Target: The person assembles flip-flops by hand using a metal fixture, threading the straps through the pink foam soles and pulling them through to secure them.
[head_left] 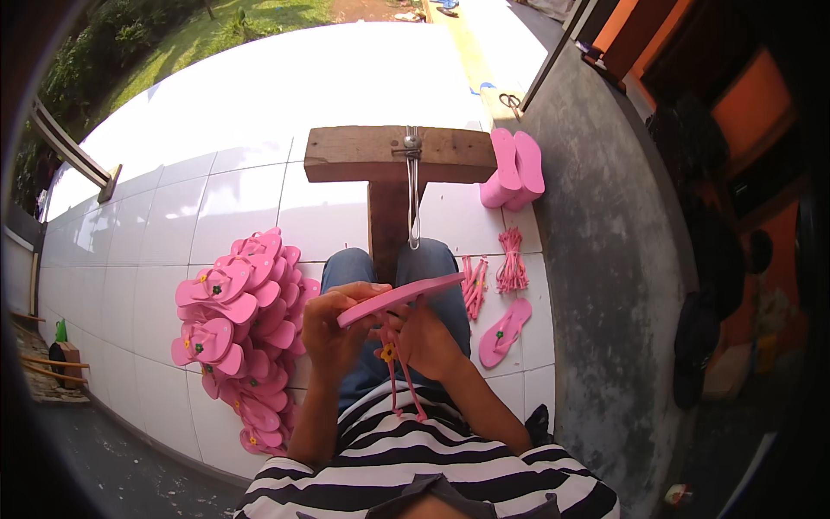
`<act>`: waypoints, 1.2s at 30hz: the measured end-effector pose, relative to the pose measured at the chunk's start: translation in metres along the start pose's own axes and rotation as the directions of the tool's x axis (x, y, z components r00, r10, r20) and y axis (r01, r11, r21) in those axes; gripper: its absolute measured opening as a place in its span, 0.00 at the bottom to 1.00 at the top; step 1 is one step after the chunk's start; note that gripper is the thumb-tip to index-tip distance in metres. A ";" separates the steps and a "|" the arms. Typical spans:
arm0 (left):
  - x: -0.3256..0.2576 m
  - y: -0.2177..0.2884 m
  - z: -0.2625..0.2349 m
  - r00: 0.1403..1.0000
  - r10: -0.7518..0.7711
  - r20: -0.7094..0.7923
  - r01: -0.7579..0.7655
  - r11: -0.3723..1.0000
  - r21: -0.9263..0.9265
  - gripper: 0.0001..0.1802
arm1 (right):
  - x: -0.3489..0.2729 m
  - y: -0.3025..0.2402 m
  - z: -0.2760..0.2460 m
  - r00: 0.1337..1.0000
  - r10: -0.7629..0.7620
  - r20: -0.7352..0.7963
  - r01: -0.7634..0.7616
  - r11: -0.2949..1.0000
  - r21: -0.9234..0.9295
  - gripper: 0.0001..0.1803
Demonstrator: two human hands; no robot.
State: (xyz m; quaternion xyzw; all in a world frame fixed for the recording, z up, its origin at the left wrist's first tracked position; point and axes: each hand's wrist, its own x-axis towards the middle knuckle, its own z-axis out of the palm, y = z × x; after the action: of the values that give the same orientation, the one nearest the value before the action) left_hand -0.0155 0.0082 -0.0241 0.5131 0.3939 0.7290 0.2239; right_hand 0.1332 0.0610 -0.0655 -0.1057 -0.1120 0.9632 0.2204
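The pink sandal sole (399, 298) is held flat above the person's lap, its strap (393, 363) hanging beneath with a small yellow flower. The left hand (333, 324) has a firm grip on the sole's near edge; the right hand (428, 342) pinches the strap under it. Seating the strap well likely means keeping the sole level and pulling straight. To the left lies a pile of finished sandals (238, 333) on the tiled floor (233, 199); ahead stands a wooden post (393, 173) with a metal hook (413, 195).
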 end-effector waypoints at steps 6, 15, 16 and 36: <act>-0.018 -0.026 -0.017 0.995 -0.100 -0.011 0.100 0.965 0.241 0.22 | 0.001 -0.034 -0.021 0.704 -0.705 -0.082 0.690 0.707 -0.155 0.19; 0.045 0.010 0.013 0.967 0.177 0.183 -0.228 0.921 0.315 0.24 | 0.001 -0.074 0.049 0.474 -0.513 0.716 0.480 -0.531 -0.698 0.24; 0.048 0.007 0.011 0.962 0.198 0.187 -0.250 0.913 0.321 0.23 | 0.002 -0.074 0.053 0.478 -0.482 0.735 0.462 -0.574 -0.677 0.24; 0.087 0.032 0.033 0.985 -0.143 0.093 0.118 0.964 0.238 0.12 | 0.004 -0.077 0.074 0.537 -0.720 0.439 0.251 -0.361 -0.898 0.25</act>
State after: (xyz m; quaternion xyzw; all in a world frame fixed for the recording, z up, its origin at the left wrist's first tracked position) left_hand -0.0147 0.0640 0.0568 0.5477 0.4962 0.6327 0.2313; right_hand 0.1414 0.1177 0.0245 -0.3224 -0.7365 0.3247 0.4982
